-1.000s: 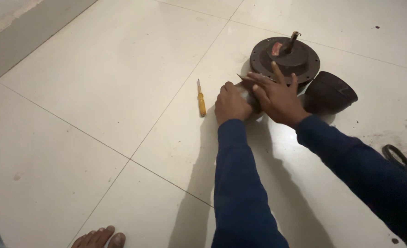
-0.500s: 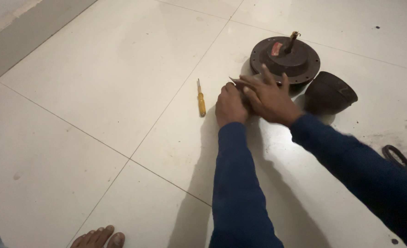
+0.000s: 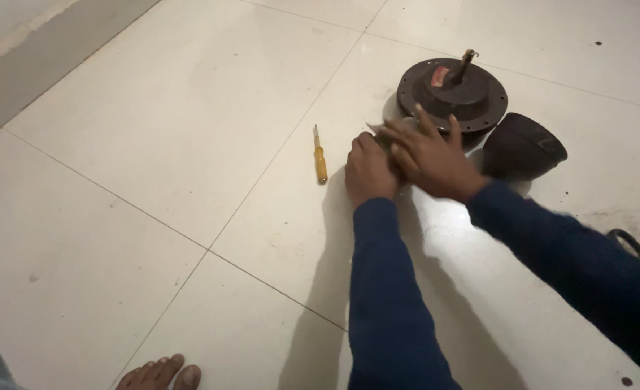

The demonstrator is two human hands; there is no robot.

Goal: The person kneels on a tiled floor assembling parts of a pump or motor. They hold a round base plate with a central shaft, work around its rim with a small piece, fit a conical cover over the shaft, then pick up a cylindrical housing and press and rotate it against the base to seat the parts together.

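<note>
A small, pale, thin-edged object, mostly hidden and too covered to identify, sits on the floor tile between the person's two hands, with only a light-coloured corner poking out toward the left beyond the fingers. Compared with half a second ago, the hands have stayed in much the same spot beside the motor housing, and the right hand has settled lower and flatter over the object, its fingers still spread. The left hand is curled into a loose fist against the near side of the object; whether it actually grips it cannot be told. The right hand lies across the top with fingers fanned wide, pressing down, its fingertips reaching the rim of the motor housing. Both arms wear dark blue long sleeves. Just behind the hands is a round, dark metal fan motor housing, disc-shaped with a ring of small holes around its edge, a reddish label on top and a short shaft rising from the middle. To its right, touching or nearly touching it, lies a dark, smooth, bowl-shaped cover tipped on its side. To the left of the hands, a little apart, a slim screwdriver with a yellow handle lies on the glossy, off-white tiles, which are crossed by thin grout lines and lightly smudged. A bare foot shows at the bottom edge.
</note>
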